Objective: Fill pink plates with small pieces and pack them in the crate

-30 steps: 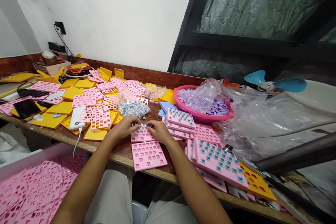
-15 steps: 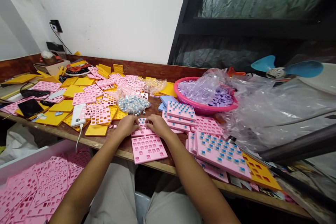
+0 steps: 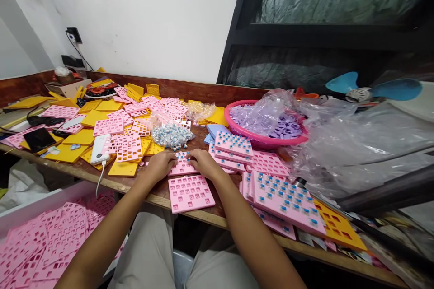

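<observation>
A pink keyboard plate [image 3: 181,169] lies flat between my hands, with a row of small blue-topped key switches [image 3: 182,155] along its far edge. My left hand [image 3: 162,165] is at its left side, fingers curled, fingertips at the far left corner. My right hand [image 3: 203,163] is closed over the far right part of it, thumb and fingers drawn together. Whatever the fingertips pinch is hidden. Nearer to me lies a second pink plate [image 3: 191,193] with its square holes unfilled. Just beyond my hands is a heap of loose blue and white key switches [image 3: 172,135], partly in a clear bag.
At right are stacked pink plates with blue switches [image 3: 286,198] and a smaller stack [image 3: 233,143]. A pink basket [image 3: 233,126] holds purple pieces. Yellow plates [image 3: 123,168], a white power bank [image 3: 99,149] and its cable lie left. A box of pink plates [image 3: 50,239] stands below the table edge.
My left hand has shifted slightly left and its fingers have drawn back from the middle of the plate. My right hand stays nearly in place. The view has moved slightly.
</observation>
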`<state>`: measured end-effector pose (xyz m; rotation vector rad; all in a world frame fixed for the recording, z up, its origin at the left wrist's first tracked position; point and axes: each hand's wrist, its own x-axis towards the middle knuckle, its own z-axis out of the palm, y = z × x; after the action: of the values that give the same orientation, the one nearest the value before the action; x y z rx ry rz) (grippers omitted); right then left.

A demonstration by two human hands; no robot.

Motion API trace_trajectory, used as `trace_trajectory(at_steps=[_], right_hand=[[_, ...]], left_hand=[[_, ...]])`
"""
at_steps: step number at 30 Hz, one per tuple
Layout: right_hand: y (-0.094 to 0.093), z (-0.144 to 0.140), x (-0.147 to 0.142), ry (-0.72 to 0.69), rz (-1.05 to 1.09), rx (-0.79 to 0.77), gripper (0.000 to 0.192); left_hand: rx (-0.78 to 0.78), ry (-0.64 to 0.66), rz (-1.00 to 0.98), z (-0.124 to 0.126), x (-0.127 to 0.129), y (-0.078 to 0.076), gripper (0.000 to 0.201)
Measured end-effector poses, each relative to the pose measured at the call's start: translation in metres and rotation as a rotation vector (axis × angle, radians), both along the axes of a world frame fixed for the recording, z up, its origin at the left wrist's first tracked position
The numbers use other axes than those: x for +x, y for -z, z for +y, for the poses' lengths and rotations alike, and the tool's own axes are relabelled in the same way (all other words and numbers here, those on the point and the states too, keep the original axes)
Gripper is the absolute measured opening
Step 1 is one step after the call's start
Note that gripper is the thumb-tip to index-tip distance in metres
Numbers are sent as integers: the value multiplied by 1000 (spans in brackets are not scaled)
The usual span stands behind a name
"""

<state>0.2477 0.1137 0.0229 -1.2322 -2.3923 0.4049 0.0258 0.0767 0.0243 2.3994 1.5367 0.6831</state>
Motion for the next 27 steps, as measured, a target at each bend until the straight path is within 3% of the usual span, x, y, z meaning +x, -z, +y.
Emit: trace_trajectory(at_steps=[6,12,15,22,27], right_hand=[[5,2,-3,-33,55,46,4],[14,1,-16,-116,188,67,6],[16,0,-20,-92,190,84,7],[14,-5,-24,-45,107,130,6],[4,-13,-31,15,-170,178,14]], left_hand=[[-6,1,-1,-17,-9,1,16],[34,2,110,-21,-19,-6,15],[98,-20,193,-22,-16,-7,17],[128,-150,110,-32,-5,8,18],[180,-175,198,-37,-4,9,21]])
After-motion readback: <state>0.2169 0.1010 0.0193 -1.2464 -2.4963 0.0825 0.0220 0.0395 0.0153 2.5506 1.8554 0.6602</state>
